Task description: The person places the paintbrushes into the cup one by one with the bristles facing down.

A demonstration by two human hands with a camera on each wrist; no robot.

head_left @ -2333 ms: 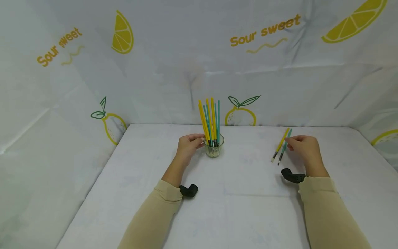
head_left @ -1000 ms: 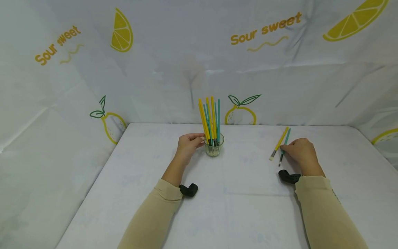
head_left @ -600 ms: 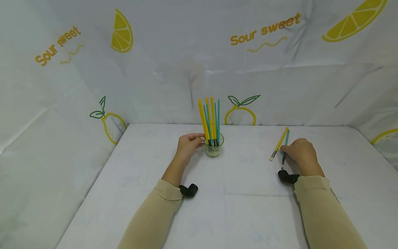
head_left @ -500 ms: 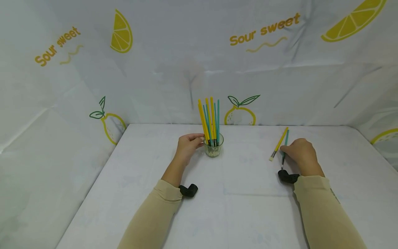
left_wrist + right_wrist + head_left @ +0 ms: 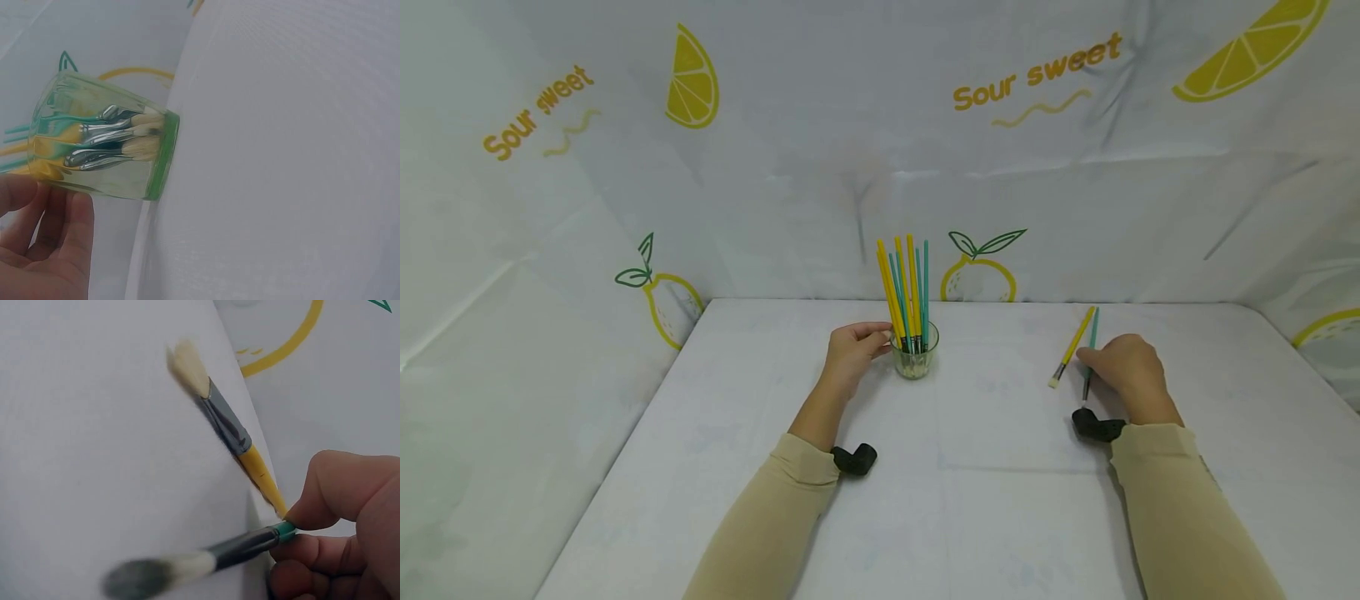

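At the table's far middle stands a clear greenish glass (image 5: pixel 914 364), holding several yellow and teal paintbrushes (image 5: pixel 112 134) bristles down. My left hand (image 5: pixel 852 354) holds the glass at its left side near the rim, thumb and fingertips against it in the left wrist view. On the right, my right hand (image 5: pixel 1129 373) pinches a teal paintbrush (image 5: pixel 250 547) between thumb and fingers, close to its dark ferrule; its bristle tip is dark and the pinched part is hidden. Just left of it a yellow paintbrush (image 5: pixel 1072 346) with pale flat bristles (image 5: pixel 189 367) lies on the table.
A white cloth covers the table (image 5: pixel 992 517), and its far edge runs behind the glass and the brushes. Beyond rises a white curtain (image 5: pixel 820 150) printed with lemons and lettering. Black wrist cameras (image 5: pixel 855 459) sit at both cuffs.
My right hand has shifted slightly left and towards me and taken hold of the teal paintbrush, whose bristle end has swung a little right. The left hand and the glass stay put.
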